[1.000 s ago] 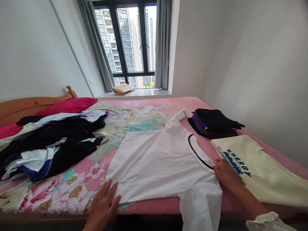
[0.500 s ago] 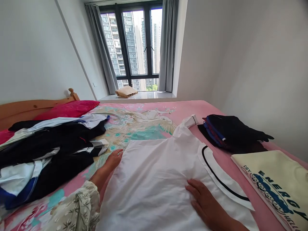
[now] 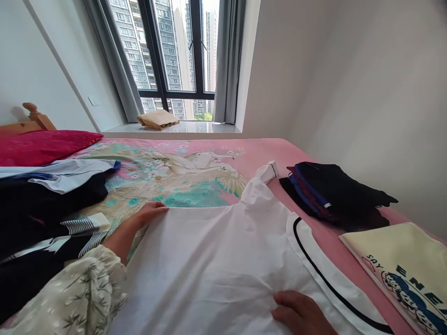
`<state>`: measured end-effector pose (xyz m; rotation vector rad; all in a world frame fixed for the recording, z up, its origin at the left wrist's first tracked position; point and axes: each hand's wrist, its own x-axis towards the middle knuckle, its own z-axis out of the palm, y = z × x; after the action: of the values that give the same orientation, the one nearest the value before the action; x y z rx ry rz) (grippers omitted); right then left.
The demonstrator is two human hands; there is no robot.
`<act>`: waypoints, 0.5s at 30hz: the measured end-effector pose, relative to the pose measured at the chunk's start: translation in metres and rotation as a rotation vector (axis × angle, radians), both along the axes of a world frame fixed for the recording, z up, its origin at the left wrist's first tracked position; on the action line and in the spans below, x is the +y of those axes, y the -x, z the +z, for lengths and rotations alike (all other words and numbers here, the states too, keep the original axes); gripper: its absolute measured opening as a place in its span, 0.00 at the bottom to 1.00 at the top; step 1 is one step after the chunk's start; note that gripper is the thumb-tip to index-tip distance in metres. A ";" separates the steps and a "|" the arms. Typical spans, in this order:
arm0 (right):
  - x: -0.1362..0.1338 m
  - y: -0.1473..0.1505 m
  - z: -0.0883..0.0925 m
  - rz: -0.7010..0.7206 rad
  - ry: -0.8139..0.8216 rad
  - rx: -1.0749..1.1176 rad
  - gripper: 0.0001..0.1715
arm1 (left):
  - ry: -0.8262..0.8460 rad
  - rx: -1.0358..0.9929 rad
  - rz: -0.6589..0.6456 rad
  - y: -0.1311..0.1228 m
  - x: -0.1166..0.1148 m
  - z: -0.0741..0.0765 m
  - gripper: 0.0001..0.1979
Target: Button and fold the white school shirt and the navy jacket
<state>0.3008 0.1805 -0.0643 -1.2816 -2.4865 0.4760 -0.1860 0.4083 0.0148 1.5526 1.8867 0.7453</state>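
A white shirt with a black-striped collar lies spread before me on the bed, its cuffed sleeve end pointing to the far side. My left hand pinches its far left corner, with the fingers closed on the hem. Lower right, near the collar band, my right hand has its fingers bent onto the shirt, and small creases run out from the fingertips. The lower part of that hand is cut off by the frame edge.
Dark folded clothes are stacked on the right, with a pale yellow printed shirt in front. Loose black and white clothes lie in a heap at the left, near a red pillow. A beige folded cloth rests on the windowsill.
My left hand has closed on the shirt's far left corner, and the fabric there looks tauter. My right hand appears lower in view. The view has shifted to the right and down.
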 end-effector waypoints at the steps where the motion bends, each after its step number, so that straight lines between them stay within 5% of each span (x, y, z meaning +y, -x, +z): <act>1: 0.009 0.004 0.012 -0.021 -0.001 0.014 0.15 | 0.027 -0.049 -0.011 0.005 0.000 0.001 0.21; 4: 0.061 0.012 0.045 -0.126 -0.097 0.046 0.15 | 0.092 -0.246 0.069 0.010 -0.006 -0.005 0.22; 6: 0.112 0.009 0.056 -0.314 -0.247 0.061 0.17 | 0.125 -0.384 0.163 0.006 -0.012 -0.013 0.22; 8: 0.166 -0.002 0.056 -0.559 -0.326 0.037 0.21 | 0.137 -0.470 0.231 0.000 -0.016 -0.021 0.21; 10: 0.209 -0.017 0.049 -0.791 -0.190 -0.080 0.25 | 0.124 -0.496 0.283 -0.005 -0.018 -0.025 0.21; 15: 0.250 -0.046 0.029 -0.785 -0.009 -0.223 0.22 | 0.007 -0.233 0.305 -0.004 -0.017 -0.034 0.17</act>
<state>0.3466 0.4301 -0.0353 -2.2263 -1.8858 0.1236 -0.1822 0.3917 -0.0189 1.1284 1.9649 1.0036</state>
